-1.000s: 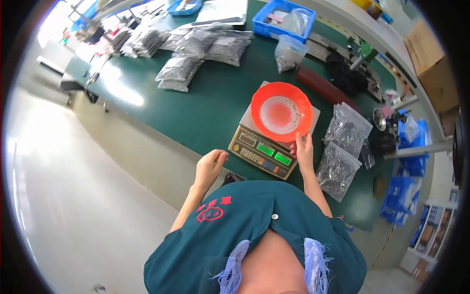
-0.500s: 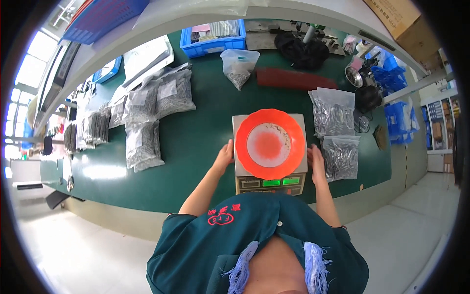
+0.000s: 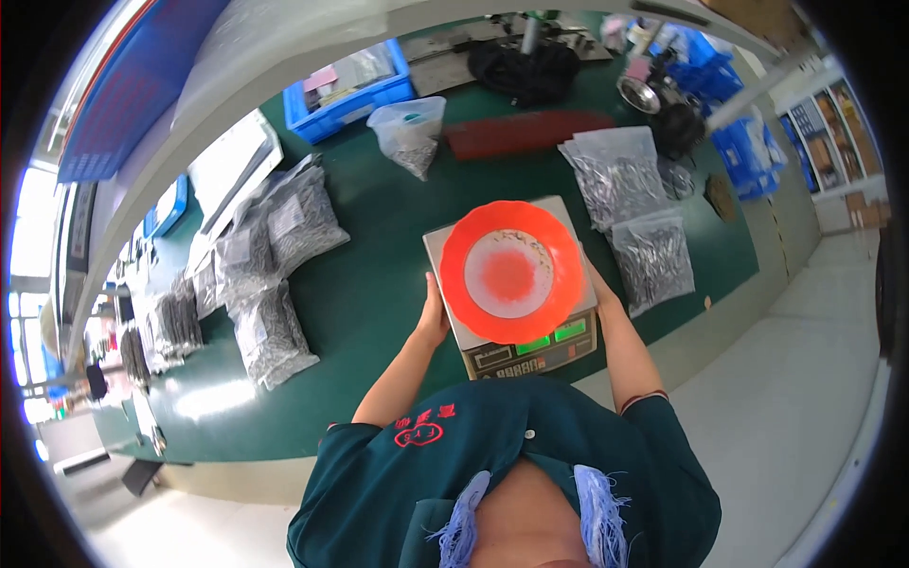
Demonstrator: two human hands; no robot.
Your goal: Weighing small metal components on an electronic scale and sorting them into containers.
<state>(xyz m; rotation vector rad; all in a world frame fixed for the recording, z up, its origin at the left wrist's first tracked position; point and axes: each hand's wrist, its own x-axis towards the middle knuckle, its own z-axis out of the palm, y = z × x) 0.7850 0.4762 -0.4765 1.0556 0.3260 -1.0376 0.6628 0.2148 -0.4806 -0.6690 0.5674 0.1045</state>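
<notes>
Squaring the grey digital scale (image 3: 516,327) under its orange plastic bowl (image 3: 511,271) at the green table's (image 3: 379,284) near edge, left hand (image 3: 434,317) and right hand (image 3: 600,295) each pressing a flat open grip against one side; next, probably a steady release.

The right hand (image 3: 598,289) is mostly hidden behind the scale (image 3: 511,327) and the orange bowl (image 3: 511,272), so its grip cannot be told. The fingers of the left hand (image 3: 435,317) disappear against the scale's left side. The bowl covers most of the weighing platform. What lies in the bowl is too small to identify. At the green counter's (image 3: 379,284) far edge, a white beam (image 3: 284,85) cuts off the blue crate (image 3: 352,99).
</notes>
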